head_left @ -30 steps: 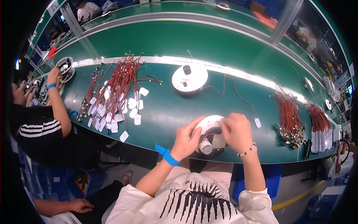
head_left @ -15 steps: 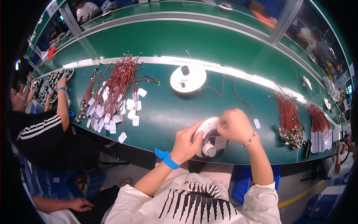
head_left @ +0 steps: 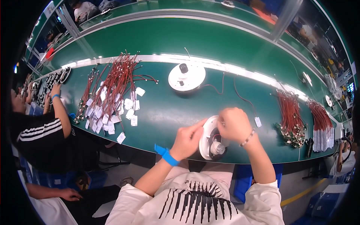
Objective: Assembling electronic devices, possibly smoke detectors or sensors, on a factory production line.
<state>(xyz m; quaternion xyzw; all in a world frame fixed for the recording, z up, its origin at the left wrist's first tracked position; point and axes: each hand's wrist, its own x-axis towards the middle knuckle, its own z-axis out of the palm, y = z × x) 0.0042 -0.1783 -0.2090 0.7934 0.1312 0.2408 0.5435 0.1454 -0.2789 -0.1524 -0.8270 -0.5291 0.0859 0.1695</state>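
Near the table's front edge, a round white housing (head_left: pixel 204 145) is tipped up, its inner side facing right. A pale round part with a clear, lens-like end (head_left: pixel 217 148) shows inside it, with a dark part behind and a thin red wire. My left hand (head_left: pixel 186 141) is closed on the housing's left rim, thumb and fingers pinching it. Over the upper right of the housing, my right hand (head_left: pixel 235 125) has its fingers curled into a pinch. Whatever lies between those fingertips is hidden. A second round white housing (head_left: pixel 187 79) with a black cylinder stands farther back.
Red wire bundles (head_left: pixel 122 75) with white tabs (head_left: pixel 99 114) lie left; more red bundles (head_left: pixel 288 107) lie right. A loose wire with a white tab (head_left: pixel 257 122) is right of my hands. A metal rail (head_left: pixel 240 71) runs behind. A co-worker's arm (head_left: pixel 63 112) reaches in left.
The white housing has turned, showing its rim more edge-on. My right hand has shifted slightly left and covers more of its inside. My left hand still grips the rim.
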